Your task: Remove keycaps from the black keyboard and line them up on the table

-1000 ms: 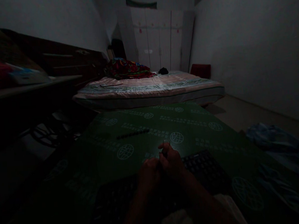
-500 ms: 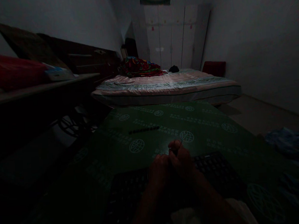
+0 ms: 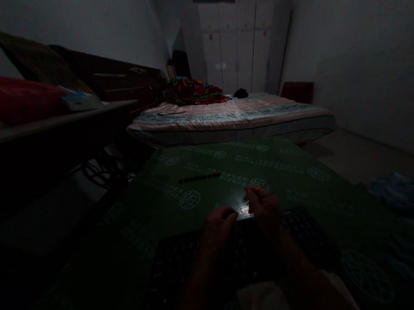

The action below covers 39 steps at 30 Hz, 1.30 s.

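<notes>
A black keyboard (image 3: pixel 178 255) lies near me on a green table covering (image 3: pixel 154 214), under my forearms. Over its far edge my left hand (image 3: pixel 216 227) is closed, thumb and forefinger pinched on a small dark thing too dim to name. To the right, my right hand (image 3: pixel 265 210) is closed too, raised over the keyboard's back edge. A thin dark line shows by its fingertips, but what it belongs to is unclear. The two hands are apart. Beyond them lies a row of small black pieces, like keycaps (image 3: pixel 199 178).
Past the table stands a bed (image 3: pixel 233 120) with a red patterned blanket (image 3: pixel 192 91). On the left, a shelf (image 3: pixel 113 106) holds a red bag (image 3: pixel 17 98). Bluish cloth (image 3: pixel 402 194) lies at the right. The room is very dark.
My hands were together and have come apart. The right hand has moved right and slightly up, the left a little left. A bright reflection now shows between them.
</notes>
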Each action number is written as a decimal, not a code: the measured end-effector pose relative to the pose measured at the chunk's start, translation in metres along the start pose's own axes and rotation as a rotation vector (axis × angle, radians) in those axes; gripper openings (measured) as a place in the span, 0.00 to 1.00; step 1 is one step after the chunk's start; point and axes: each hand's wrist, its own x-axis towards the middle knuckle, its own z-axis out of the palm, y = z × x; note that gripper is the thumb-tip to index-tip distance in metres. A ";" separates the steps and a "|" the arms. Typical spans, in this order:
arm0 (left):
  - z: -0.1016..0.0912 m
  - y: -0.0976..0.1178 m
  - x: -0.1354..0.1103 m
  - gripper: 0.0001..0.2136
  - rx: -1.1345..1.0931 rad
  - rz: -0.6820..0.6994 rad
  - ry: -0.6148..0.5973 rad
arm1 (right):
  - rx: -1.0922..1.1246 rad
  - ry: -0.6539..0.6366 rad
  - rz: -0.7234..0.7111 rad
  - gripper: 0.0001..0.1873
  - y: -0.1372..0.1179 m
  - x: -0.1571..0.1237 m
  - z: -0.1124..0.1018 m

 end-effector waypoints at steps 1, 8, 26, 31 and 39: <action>-0.002 0.001 0.000 0.09 -0.068 -0.038 0.015 | -0.068 -0.025 -0.076 0.13 -0.001 0.000 -0.001; -0.018 0.006 -0.003 0.12 -0.512 -0.282 -0.075 | -0.572 -0.224 -0.516 0.12 -0.011 -0.003 -0.007; -0.040 -0.003 -0.014 0.13 -0.742 -0.297 -0.289 | -0.220 -0.648 -0.139 0.09 -0.038 -0.013 -0.009; -0.039 -0.008 -0.013 0.13 -0.764 -0.284 -0.278 | -0.231 -0.686 -0.111 0.07 -0.043 -0.009 -0.006; -0.039 -0.013 -0.007 0.15 -0.849 -0.297 -0.121 | -0.222 -0.644 0.055 0.10 -0.028 0.032 0.011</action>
